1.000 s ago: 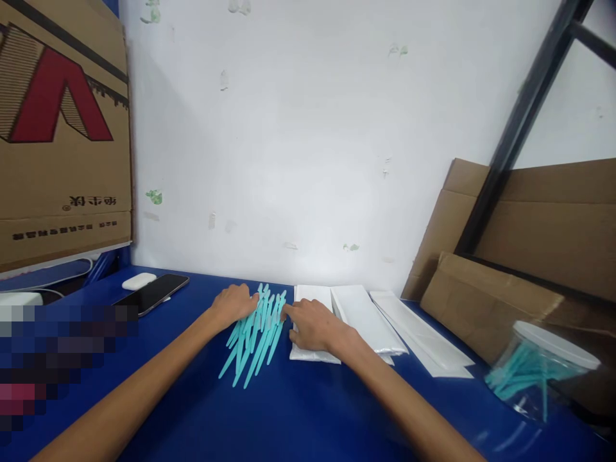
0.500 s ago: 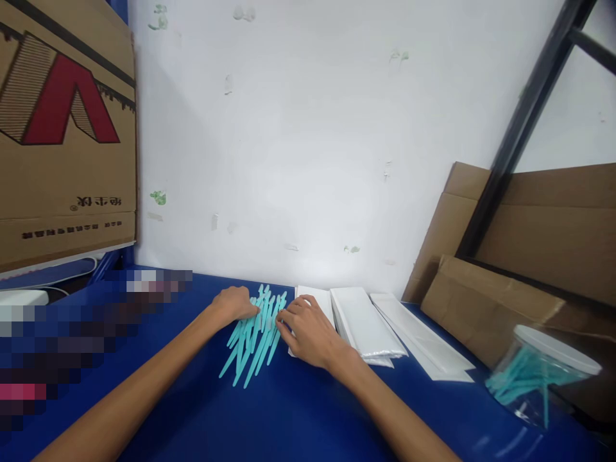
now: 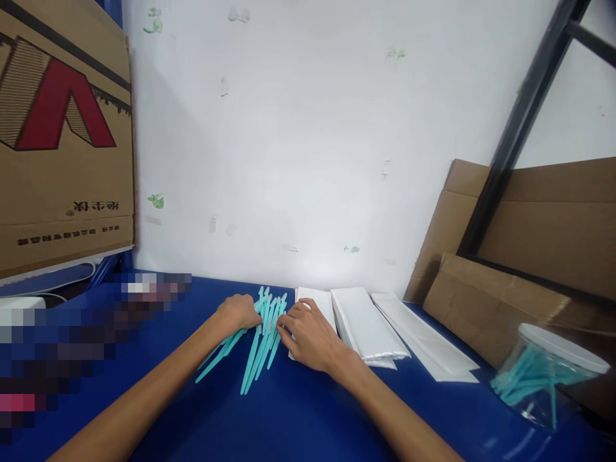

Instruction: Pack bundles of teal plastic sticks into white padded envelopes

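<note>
A pile of thin teal plastic sticks (image 3: 262,340) lies on the blue table (image 3: 298,410) near the wall. My left hand (image 3: 237,312) rests on the pile's left side with its fingers curled over a few sticks, which fan out to the left under my wrist. On the pile's right edge sits my right hand (image 3: 310,335), fingers loosely bent and apart, their tips touching the sticks. It partly covers a flat white bag (image 3: 317,298).
More flat white bags (image 3: 368,324) lie to the right of my hands. A clear jar with a white lid (image 3: 548,369) holds more teal sticks at the far right. Cardboard sheets (image 3: 505,301) lean behind it. A big cardboard box (image 3: 62,141) stands at the left.
My left hand has drawn a few sticks out of the pile toward the left, so they splay apart. My right hand slid from the white bag to the pile's right edge.
</note>
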A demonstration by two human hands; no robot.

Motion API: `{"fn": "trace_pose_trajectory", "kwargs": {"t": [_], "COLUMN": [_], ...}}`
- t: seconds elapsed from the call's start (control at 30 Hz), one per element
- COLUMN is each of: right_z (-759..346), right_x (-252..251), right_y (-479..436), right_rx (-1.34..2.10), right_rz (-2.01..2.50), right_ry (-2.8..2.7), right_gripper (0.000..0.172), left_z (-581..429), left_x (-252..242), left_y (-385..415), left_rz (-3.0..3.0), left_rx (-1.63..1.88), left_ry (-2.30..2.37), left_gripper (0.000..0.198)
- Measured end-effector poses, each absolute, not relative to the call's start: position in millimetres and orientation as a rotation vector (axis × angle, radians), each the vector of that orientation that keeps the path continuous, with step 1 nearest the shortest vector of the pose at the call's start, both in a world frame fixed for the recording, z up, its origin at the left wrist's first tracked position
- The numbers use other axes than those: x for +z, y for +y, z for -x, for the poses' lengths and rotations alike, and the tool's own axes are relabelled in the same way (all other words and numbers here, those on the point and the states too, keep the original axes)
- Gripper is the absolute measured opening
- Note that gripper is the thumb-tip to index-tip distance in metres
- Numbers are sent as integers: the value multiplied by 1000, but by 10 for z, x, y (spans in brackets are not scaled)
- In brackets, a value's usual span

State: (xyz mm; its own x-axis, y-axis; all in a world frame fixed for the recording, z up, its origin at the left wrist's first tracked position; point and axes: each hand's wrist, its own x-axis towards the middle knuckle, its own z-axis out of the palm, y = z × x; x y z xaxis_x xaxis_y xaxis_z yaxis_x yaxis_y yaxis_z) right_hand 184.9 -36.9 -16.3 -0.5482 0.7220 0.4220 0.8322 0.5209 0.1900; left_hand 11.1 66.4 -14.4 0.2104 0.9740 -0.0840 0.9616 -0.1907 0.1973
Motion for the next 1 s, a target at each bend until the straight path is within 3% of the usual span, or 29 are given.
{"fn": "trace_pose_trajectory", "kwargs": {"t": [0.27,0.4,0.57,0.77,1.0], "right_z": [-1873,-1873,-1835,-1692,-1436], "right_x": [-189,-202,-196,-153,-180], "right_y": [-353,-345,-367,-459,-538], "right_rx": [-518,-482,-321,322,1408], "right_rz": [1271,1262,1242,1147,805], "right_ry": [-2456,-2428,-2315,-1924,-1275], "right_gripper": [26,26,27,29,58], "left_z": [-230,-206,-35,113,-119], "left_x": [-253,-291,-174,55,332], "left_y": [535,558,716,822,528], "left_rz": [-2173,-2101,-2015,-1810,-1542], "left_rx": [106,235,485,904,1654], "left_ry": [1967,1969,1799,1409,970], "left_gripper": [37,44,37,6,12]}}
